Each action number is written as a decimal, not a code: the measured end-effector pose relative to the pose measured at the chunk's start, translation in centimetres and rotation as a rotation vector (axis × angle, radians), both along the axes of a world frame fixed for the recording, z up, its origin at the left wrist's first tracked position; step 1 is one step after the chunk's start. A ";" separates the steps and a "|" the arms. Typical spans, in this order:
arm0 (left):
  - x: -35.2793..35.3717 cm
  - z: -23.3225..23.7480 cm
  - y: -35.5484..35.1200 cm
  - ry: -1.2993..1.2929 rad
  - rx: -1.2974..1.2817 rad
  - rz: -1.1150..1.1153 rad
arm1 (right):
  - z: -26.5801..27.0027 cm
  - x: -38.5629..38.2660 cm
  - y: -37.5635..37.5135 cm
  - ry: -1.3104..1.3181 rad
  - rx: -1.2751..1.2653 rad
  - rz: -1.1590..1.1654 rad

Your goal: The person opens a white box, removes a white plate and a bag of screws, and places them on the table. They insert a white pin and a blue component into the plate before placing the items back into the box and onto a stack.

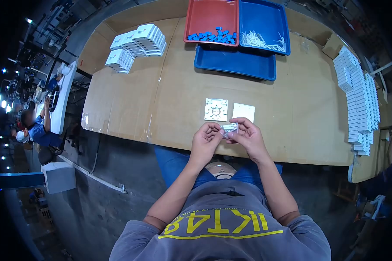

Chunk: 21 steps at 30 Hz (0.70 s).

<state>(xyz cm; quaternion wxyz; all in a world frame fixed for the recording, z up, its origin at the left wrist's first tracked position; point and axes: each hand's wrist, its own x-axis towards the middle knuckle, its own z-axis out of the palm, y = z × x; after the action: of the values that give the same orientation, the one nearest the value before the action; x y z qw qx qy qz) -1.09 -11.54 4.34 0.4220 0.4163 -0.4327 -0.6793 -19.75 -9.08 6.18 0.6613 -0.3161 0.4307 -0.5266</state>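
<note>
Between my two hands is a small clear plastic bag with white pieces inside, held just above the table's near edge. My left hand is closed, its fingertips pinching the bag's left side. From the other side my right hand grips the bag between thumb and fingers. Just beyond the hands lies a white square plate with a dark-lined cut-out pattern and small holes. A plain white square plate rests to its right, its near edge close to my right fingers.
Ahead are a red tray of blue pieces, a blue tray of white sticks and a lower blue tray. White boxes are stacked at left and right. Another person sits at a table far left.
</note>
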 end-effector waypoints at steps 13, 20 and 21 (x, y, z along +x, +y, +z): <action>-0.6 0.8 0.6 -0.003 -0.131 -0.033 | -0.3 0.9 0.1 -0.042 0.026 -0.032; -0.4 1.1 0.4 -0.051 -0.197 0.014 | -0.7 1.5 0.4 -0.225 0.091 -0.133; -0.4 1.2 0.4 -0.070 -0.205 0.014 | -0.6 1.6 0.4 -0.188 0.087 -0.134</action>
<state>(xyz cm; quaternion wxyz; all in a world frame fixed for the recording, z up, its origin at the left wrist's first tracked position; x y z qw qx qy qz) -1.48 -11.15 5.51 0.4518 0.3976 -0.5113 -0.6135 -18.17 -8.70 5.55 0.6750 -0.2070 0.4095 -0.5778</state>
